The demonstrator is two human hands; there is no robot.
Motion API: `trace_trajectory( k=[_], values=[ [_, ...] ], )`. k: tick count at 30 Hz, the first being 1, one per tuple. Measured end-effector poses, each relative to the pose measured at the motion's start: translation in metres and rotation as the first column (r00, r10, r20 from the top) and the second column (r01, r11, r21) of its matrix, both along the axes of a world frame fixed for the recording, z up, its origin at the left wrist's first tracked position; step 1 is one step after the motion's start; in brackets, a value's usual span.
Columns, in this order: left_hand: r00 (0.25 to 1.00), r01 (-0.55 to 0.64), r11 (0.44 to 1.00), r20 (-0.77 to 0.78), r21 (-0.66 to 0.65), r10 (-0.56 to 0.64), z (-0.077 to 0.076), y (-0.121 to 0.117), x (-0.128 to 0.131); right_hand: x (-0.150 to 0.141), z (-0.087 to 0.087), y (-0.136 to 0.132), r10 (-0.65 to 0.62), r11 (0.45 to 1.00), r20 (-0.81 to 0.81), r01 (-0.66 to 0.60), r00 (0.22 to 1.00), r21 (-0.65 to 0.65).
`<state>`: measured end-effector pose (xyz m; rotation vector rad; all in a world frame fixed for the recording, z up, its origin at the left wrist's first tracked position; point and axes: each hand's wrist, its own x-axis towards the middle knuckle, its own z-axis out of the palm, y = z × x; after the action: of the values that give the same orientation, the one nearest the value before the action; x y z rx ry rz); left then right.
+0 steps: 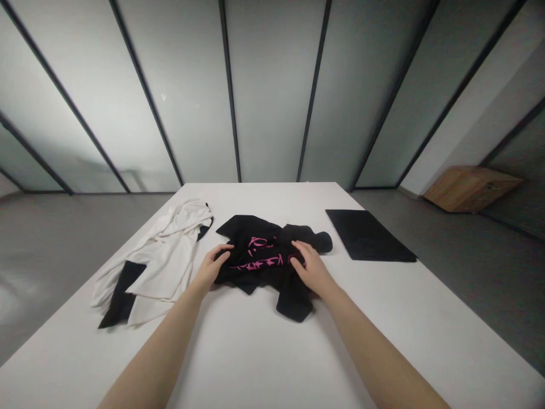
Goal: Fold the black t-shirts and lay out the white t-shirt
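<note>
A crumpled black garment [259, 255] with pink lettering lies in the middle of the white table [383, 301]. My left hand [210, 268] has its fingers curled onto the garment's left edge. My right hand [310, 268] lies on its right side, fingers gathered over the pink print. One sleeve sticks out towards the right and another bunch of cloth hangs towards me. Left of my left hand lies a rumpled white garment [157, 255] with black parts, not touching my hand.
A flat black mat [366, 236] lies on the table to the right of the garments. The table's far edge ends before a wall of frosted glass panels [272, 102]. Beyond the table on the right, a wooden box [470, 188] stands on the grey floor.
</note>
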<state>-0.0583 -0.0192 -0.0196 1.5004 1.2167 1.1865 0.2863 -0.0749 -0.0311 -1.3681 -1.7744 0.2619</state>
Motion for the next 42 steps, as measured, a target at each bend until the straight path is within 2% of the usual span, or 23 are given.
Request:
trace_trajectory(
  k=[4,9,12,17,19,22,25,27,30,32,34,35,37,38,39,40,41,42],
  values=[
    [0.997,0.009,0.999,-0.082,0.034,-0.007,-0.007,0.003,0.001,-0.003,-0.010,0.000,-0.050,0.986,0.026,0.053,0.998,-0.156],
    [0.995,-0.021,0.998,-0.091,0.059,0.027,-0.007,0.002,0.004,0.002,-0.006,-0.001,-0.233,0.918,-0.113,0.180,0.966,-0.354],
    [0.996,-0.046,0.997,-0.073,0.062,0.050,-0.006,0.003,0.004,0.009,-0.006,0.002,-0.309,0.897,-0.185,0.222,0.933,-0.382],
    [0.996,-0.062,0.996,-0.053,0.067,0.066,-0.007,0.003,0.004,0.033,-0.010,0.013,-0.316,0.910,-0.315,0.192,0.895,-0.368],
    [0.996,-0.077,0.995,-0.041,0.061,0.079,-0.008,0.002,0.005,0.043,-0.011,0.016,-0.347,0.910,-0.357,0.218,0.867,-0.352],
    [0.991,-0.135,0.991,0.027,0.003,0.135,-0.009,0.003,0.004,0.055,-0.012,0.021,-0.438,0.894,-0.496,0.307,0.750,-0.325],
    [0.957,-0.202,0.971,0.185,-0.131,0.224,-0.006,0.005,0.002,0.067,-0.013,0.025,-0.498,0.866,-0.668,0.357,0.553,-0.350],
    [0.916,-0.225,0.952,0.290,-0.208,0.279,-0.001,0.007,0.000,0.077,-0.014,0.027,-0.543,0.834,-0.715,0.380,0.440,-0.399],
    [0.853,-0.208,0.939,0.419,-0.276,0.312,0.009,0.007,-0.007,0.090,-0.014,0.027,-0.586,0.802,-0.713,0.401,0.385,-0.443],
    [0.834,-0.077,0.955,0.506,-0.288,0.220,0.011,0.002,-0.016,0.097,-0.013,0.025,-0.597,0.800,-0.692,0.367,0.406,-0.475],
    [0.817,0.194,0.945,0.577,-0.264,-0.007,0.010,-0.006,-0.028,0.103,-0.010,0.022,-0.602,0.795,-0.627,0.302,0.494,-0.526],
    [0.789,0.358,0.900,0.596,-0.250,-0.149,0.008,-0.010,-0.034,0.105,-0.008,0.019,-0.598,0.787,-0.570,0.279,0.564,-0.550],
    [0.700,0.622,0.742,0.603,-0.251,-0.383,0.003,-0.016,-0.045,0.109,-0.004,0.015,-0.579,0.766,-0.405,0.304,0.707,-0.566],
    [0.666,0.690,0.673,0.599,-0.266,-0.446,0.002,-0.017,-0.048,0.109,-0.001,0.014,-0.579,0.757,-0.314,0.355,0.752,-0.548],
    [0.655,0.713,0.644,0.594,-0.279,-0.468,0.001,-0.017,-0.050,0.109,0.001,0.012,-0.587,0.757,-0.235,0.421,0.775,-0.500],
    [0.670,0.695,0.660,0.591,-0.285,-0.450,0.001,-0.014,-0.050,0.107,0.004,0.011,-0.595,0.767,-0.180,0.487,0.783,-0.417],
    [0.706,0.636,0.718,0.588,-0.281,-0.395,0.001,-0.011,-0.048,0.103,0.006,0.010,-0.595,0.788,-0.154,0.535,0.789,-0.304],
    [0.754,0.535,0.801,0.579,-0.268,-0.310,0.002,-0.006,-0.044,0.098,0.008,0.010,-0.574,0.816,-0.153,0.549,0.804,-0.180]
  ],
)
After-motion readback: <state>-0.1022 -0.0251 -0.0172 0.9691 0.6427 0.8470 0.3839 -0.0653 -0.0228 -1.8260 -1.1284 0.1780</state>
